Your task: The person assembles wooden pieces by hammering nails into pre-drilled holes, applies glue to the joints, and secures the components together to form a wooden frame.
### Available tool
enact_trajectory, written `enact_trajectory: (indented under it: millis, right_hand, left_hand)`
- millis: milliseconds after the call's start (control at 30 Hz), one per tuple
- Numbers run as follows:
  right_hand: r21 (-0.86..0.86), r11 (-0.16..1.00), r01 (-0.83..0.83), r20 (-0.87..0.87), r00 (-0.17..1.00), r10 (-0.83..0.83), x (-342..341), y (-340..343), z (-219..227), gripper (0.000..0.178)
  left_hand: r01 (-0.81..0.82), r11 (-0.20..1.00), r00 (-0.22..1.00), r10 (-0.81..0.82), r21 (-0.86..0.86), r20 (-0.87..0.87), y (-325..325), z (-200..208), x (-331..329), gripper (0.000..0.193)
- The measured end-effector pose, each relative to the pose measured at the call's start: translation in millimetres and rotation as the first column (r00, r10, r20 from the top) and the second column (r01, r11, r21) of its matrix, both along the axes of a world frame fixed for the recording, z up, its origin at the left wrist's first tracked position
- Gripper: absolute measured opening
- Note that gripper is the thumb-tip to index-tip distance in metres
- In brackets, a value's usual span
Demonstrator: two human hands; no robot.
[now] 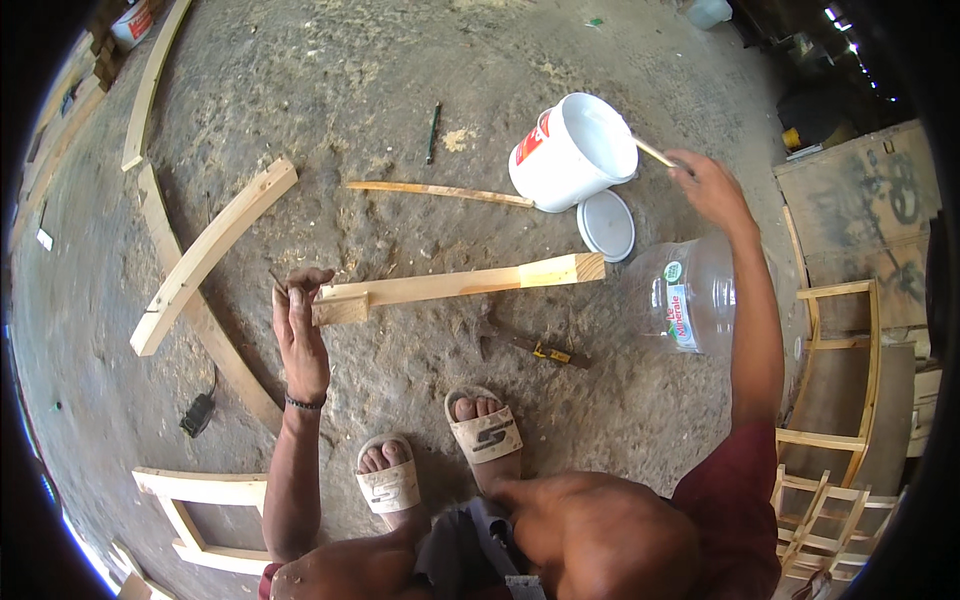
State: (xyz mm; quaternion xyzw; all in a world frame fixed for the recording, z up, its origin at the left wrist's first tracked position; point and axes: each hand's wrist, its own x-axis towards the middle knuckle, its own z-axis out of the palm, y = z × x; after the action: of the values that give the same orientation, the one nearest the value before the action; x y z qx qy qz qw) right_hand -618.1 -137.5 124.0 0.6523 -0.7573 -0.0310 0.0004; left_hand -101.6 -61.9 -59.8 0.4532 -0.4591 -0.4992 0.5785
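My right hand is closed on a thin wooden stick, whose far end reaches the rim of a white bucket with white contents. The bucket is tilted toward the right. At the left, the fingers of my left hand are closed at the notched end of a pale wooden bar. A small thin thing shows between those fingers, too small to name. The bar lies crosswise in front of my feet. Beside the bucket is a round white lid.
A clear plastic bottle lies under my right forearm. A hammer with a yellow-black handle is near my feet. Wooden beams cross at the left, near a tape measure. Wooden frames stand at the right.
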Motion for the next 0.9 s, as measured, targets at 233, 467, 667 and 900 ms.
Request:
enact_trajectory:
  millis: [233, 467, 667, 900]
  right_hand:
    - [0.276, 0.958, 0.079, -0.19, 0.981, -0.026, 21, -55, -43, 0.035]
    - [0.367, 0.917, 0.154, 0.252, 0.933, -0.257, 19, -30, -5, 0.037]
    - [0.293, 0.934, 0.205, 0.521, 0.785, -0.336, -13, 13, 5, 0.041]
    - [0.294, 0.929, 0.224, 0.758, 0.538, -0.37, -23, 51, -47, 0.043]
  left_hand:
    - [-0.029, 0.999, 1.0, 0.029, -0.035, -0.008, 4, 2, 6, 0.038]
    - [-0.053, 0.997, 0.999, 0.053, -0.058, -0.006, 12, -5, 33, 0.038]
    - [-0.095, 0.99, 0.991, 0.084, 0.105, 0.1, 15, -17, 57, 0.037]
    - [-0.031, 0.967, 0.973, -0.028, 0.253, 0.227, 16, 7, 61, 0.035]
